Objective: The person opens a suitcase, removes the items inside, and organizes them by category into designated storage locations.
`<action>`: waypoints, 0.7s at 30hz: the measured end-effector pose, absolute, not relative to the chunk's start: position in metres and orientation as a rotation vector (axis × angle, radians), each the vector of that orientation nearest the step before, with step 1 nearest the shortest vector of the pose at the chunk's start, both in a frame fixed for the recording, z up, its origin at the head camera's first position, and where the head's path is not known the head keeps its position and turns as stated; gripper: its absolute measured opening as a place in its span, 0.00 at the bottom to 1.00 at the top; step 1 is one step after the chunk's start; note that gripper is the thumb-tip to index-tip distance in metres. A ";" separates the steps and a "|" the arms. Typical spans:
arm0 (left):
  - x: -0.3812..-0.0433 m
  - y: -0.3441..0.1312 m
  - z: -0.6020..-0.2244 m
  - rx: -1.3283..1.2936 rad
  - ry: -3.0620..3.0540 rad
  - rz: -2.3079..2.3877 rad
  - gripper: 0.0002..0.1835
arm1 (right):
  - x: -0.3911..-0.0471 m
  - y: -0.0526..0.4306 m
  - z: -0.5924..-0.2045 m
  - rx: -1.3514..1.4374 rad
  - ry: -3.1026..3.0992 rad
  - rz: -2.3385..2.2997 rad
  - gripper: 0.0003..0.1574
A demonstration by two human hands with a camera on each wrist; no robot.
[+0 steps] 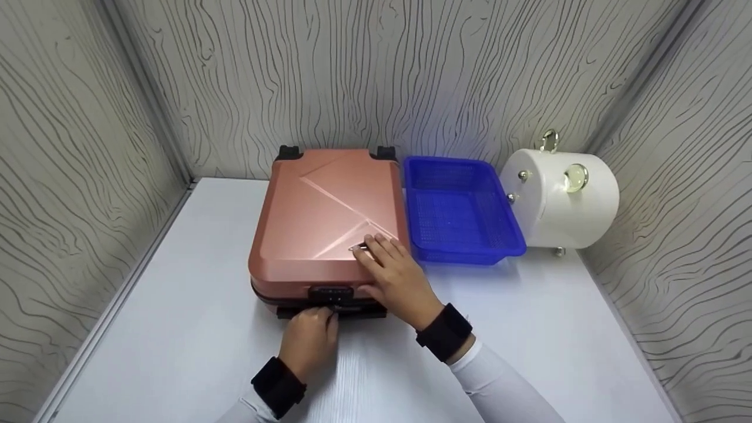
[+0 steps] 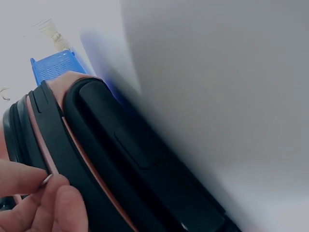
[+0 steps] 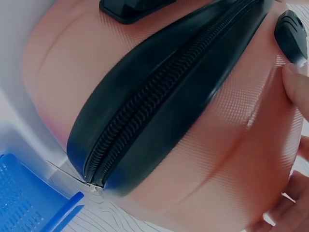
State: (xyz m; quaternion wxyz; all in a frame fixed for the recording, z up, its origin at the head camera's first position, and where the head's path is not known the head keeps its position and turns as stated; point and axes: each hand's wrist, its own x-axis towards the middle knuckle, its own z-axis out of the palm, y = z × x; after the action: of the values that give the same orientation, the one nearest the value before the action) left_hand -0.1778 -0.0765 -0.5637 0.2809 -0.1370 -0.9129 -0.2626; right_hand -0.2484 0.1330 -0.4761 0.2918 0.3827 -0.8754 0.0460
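A pink hard-shell suitcase (image 1: 329, 200) lies flat on the white table, its black lock (image 1: 331, 292) facing the near side. My left hand (image 1: 308, 341) is at the front just below the lock, pinching a small silvery metal piece (image 2: 47, 180) between thumb and fingers; its kind I cannot tell. Over the lid's near right corner lies my right hand (image 1: 405, 288), with a slim pen (image 1: 357, 247) between its fingers, silver tip poking out. The black zip (image 3: 145, 101) runs round the side, a metal slider (image 3: 94, 187) at its far end.
Right of the suitcase stands a blue plastic basket (image 1: 464, 257). Beyond it is a white cylindrical case (image 1: 578, 214) with a metal handle and knobs. Wood-grain panels (image 1: 376, 76) enclose the white table (image 1: 164, 329) at the back and sides.
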 end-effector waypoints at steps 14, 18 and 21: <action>-0.161 -0.120 -0.562 -0.325 -2.404 -0.561 0.16 | -0.243 0.134 -0.479 1.032 -2.343 0.173 0.46; -0.159 -0.151 -0.560 -0.234 -2.405 -0.489 0.16 | -0.244 0.136 -0.480 1.031 -2.332 0.184 0.46; -0.163 -0.174 -0.557 -0.170 -2.432 -0.443 0.16 | -0.245 0.137 -0.480 1.027 -2.320 0.189 0.46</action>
State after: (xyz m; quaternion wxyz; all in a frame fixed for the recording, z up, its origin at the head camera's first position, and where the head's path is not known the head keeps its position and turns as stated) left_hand -0.1632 -0.1735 -0.5567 0.3259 -0.0650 -0.9279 -0.1690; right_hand -0.2451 0.1375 -0.4805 0.2940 0.3859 -0.8716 0.0709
